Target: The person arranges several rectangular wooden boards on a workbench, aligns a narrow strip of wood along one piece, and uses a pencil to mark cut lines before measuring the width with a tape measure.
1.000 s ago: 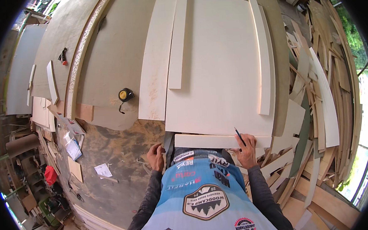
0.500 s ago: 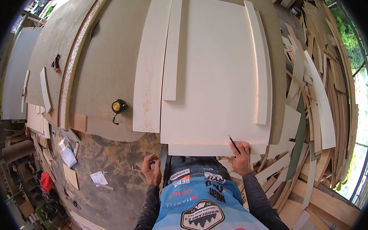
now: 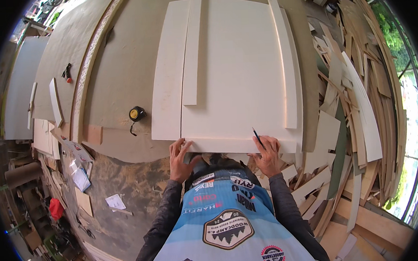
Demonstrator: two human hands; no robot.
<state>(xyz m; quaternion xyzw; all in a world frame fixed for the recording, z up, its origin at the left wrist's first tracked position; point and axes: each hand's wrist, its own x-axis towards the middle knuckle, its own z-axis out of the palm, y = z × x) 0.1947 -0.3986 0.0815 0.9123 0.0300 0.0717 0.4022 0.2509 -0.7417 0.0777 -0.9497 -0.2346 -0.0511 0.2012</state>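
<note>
A large white panel [image 3: 239, 77] lies on the table in front of me, with a narrow white strip [image 3: 224, 146] along its near edge. My left hand [image 3: 178, 160] is at the strip's left end, fingertips touching it and thumb spread away. In my right hand [image 3: 267, 156] a dark pencil [image 3: 258, 138] points up and away; this hand rests at the strip's near edge, toward its right end. Another white strip [image 3: 285, 70] runs along the panel's right side. A longer white strip [image 3: 193, 60] lies near the seam with a narrower white board [image 3: 168, 85].
A black and yellow tape measure [image 3: 136, 114] sits on the brown tabletop [image 3: 121, 83] to the left. Further left are a red and black tool [image 3: 67, 73] and a long pale rail [image 3: 85, 71]. Wood offcuts [image 3: 353, 85] pile up on the right. Papers [image 3: 80, 179] lie lower left.
My left hand has moved up and forward from beside my body to the strip's left end, its fingers spreading. My right hand has shifted slightly forward with the pencil. The camera view has shifted.
</note>
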